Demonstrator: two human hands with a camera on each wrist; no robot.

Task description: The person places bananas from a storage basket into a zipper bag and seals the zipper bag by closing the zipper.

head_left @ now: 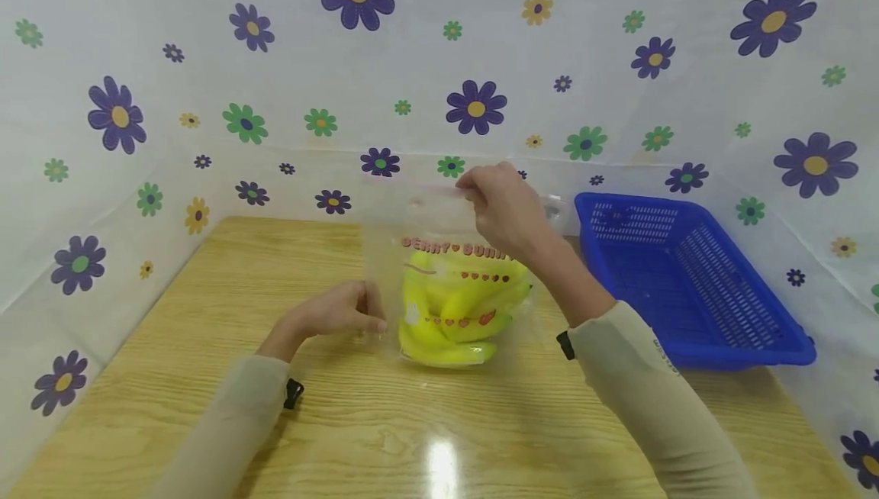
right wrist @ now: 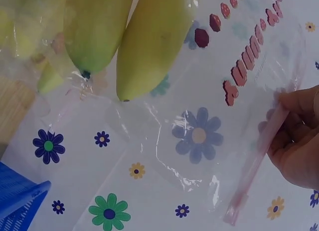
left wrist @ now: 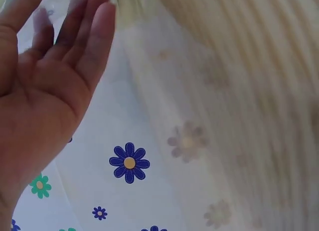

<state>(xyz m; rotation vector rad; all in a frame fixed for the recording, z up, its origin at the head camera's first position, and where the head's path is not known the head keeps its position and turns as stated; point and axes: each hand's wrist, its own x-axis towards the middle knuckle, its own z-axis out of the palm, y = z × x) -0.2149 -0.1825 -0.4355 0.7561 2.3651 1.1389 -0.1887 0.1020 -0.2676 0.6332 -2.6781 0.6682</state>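
Note:
A clear zip bag [head_left: 429, 217] printed with pink "BERRY BUNNY" lettering stands upright at the middle of the table. Inside it lie several yellow bananas [head_left: 439, 297] with greenish tips. My right hand [head_left: 504, 205] pinches the pink zip strip [right wrist: 251, 173] along the bag's top, as the right wrist view also shows. Beside the bag's lower left edge is my left hand [head_left: 336, 310], its thumb and fingers apart. In the left wrist view its fingers [left wrist: 94, 47] are only slightly bent; whether the fingertips touch the plastic I cannot tell.
A blue plastic basket [head_left: 693, 278] with slotted sides stands on the right of the wooden table [head_left: 288, 255]. White cloth [head_left: 412, 49] with purple, green and yellow flowers hangs behind and at both sides.

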